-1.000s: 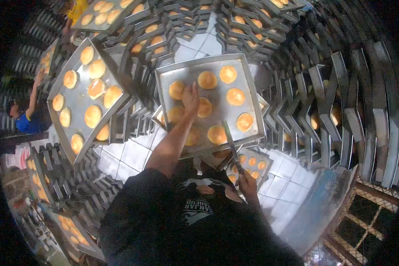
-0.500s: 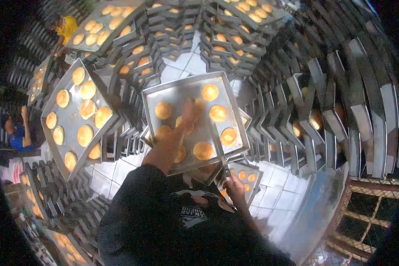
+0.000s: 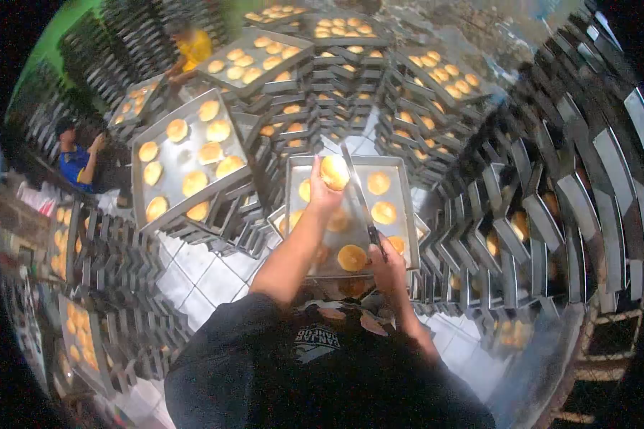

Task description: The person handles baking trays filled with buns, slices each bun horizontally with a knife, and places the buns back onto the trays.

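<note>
My left hand (image 3: 325,196) grips a round golden bun (image 3: 335,172) and holds it up over a metal baking tray (image 3: 410,214). In my right hand (image 3: 389,269) is a long knife (image 3: 361,194) with a dark handle, its blade pointing away from me. The blade passes close along the right side of the bun; I cannot tell whether it touches. Several more buns lie in the tray, among them one bun (image 3: 352,258) near its front edge. My left forearm and hand hide part of the tray's left side.
Another tray of buns (image 3: 185,156) tops a stack at the left. Stacks of trays (image 3: 522,222) crowd the right, with more tray stacks (image 3: 340,71) behind. White floor tiles (image 3: 211,275) show between them. Two people, in a yellow shirt (image 3: 195,50) and a blue shirt (image 3: 75,166), are at the left.
My left hand was blurred low over the tray; now it holds a bun raised beside the knife. The knife remains in my right hand. The whole view has shifted and turned.
</note>
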Tool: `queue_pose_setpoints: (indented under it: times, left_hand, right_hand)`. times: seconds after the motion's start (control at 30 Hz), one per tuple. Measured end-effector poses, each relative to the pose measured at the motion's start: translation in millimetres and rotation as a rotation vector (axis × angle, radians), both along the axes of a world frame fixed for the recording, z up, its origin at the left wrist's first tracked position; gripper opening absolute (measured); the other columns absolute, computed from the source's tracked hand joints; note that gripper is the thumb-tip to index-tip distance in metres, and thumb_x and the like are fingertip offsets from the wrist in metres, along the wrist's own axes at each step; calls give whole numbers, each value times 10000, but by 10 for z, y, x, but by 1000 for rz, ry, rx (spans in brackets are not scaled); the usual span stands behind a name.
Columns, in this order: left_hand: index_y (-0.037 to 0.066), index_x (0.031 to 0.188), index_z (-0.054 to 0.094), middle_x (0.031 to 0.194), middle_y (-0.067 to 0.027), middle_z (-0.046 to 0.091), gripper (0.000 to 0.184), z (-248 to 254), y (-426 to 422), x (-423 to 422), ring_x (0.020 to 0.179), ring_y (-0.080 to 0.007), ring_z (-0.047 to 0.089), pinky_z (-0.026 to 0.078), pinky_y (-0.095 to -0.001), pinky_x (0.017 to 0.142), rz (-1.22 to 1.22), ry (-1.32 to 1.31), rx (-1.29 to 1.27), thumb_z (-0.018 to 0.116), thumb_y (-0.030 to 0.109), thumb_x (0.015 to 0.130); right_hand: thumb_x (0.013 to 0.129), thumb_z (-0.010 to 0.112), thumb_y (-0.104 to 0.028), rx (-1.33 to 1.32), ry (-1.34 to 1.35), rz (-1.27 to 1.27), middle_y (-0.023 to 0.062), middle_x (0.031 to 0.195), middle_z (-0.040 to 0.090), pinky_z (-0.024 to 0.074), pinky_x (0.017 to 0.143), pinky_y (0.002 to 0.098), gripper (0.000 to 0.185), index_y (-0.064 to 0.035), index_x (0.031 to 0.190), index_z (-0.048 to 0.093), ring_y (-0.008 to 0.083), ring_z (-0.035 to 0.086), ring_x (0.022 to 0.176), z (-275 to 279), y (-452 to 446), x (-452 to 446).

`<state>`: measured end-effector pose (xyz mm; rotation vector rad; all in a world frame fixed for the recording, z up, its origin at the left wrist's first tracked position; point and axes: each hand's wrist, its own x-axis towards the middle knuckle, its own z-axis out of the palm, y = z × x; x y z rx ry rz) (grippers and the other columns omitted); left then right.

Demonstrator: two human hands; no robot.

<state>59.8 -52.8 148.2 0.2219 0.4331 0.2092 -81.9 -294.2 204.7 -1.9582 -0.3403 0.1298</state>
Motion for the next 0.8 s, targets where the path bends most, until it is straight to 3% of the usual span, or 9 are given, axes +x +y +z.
queue_pose_setpoints:
  times: [0.13,0.37,0.43,0.57,0.63,0.67,0.77,0.8]
  left_hand:
    - [173,998,706,967,16,738,400,186,30,-199,881,-176,706,557,-373,856,48,-68,-13,699,554,879]
    - [172,1019,699,955,16,733,367,363,-136,-403,872,-167,698,553,-365,833,53,-91,19,711,513,882]
    - [169,1028,696,953,16,732,351,415,-249,-499,880,-175,696,548,-362,842,24,-86,76,715,489,886]
    - [163,1028,695,947,14,731,341,387,-487,-608,885,-173,696,546,-358,847,-47,-98,131,718,474,887]
    - [158,1020,693,934,14,728,336,345,-469,-578,877,-171,696,549,-358,841,-31,-99,82,709,470,895]
    - [157,1012,689,919,1,725,328,348,-404,-541,856,-176,699,558,-355,818,-10,-93,63,699,466,903]
    - [145,1019,686,925,-21,727,331,480,-194,-636,838,-182,703,569,-353,794,-30,-161,110,681,461,919]
    - [127,1023,683,937,-43,730,324,477,-183,-664,833,-192,705,577,-365,792,-77,-183,148,666,439,940]
  right_hand:
    - [987,583,-201,53,42,54,31,812,619,502,722,284,419,-29,1369,586,107,594,764,-50,-8,-122]
    - [990,571,-196,54,167,18,105,927,682,512,788,332,425,9,1362,574,183,625,832,156,-91,-392]
    - [993,569,-191,-8,-181,61,127,938,687,514,784,342,419,1,1365,572,191,630,843,246,-96,-441]
    - [988,574,-191,115,-214,10,118,865,672,514,752,330,425,-10,1372,569,174,625,798,119,-62,-246]
    - [1000,577,-204,175,68,43,101,807,654,514,730,322,407,-12,1358,576,161,620,757,360,-45,-273]
    - [1000,577,-204,176,69,42,101,807,654,514,730,322,407,-12,1358,576,161,620,757,239,-106,-294]
    - [1018,581,-232,-78,-36,73,65,766,625,506,699,309,391,-3,1335,585,146,599,711,-52,-269,-341]
    - [1021,577,-228,-5,8,47,56,765,617,501,688,305,379,-10,1331,589,139,594,708,39,-262,-415]
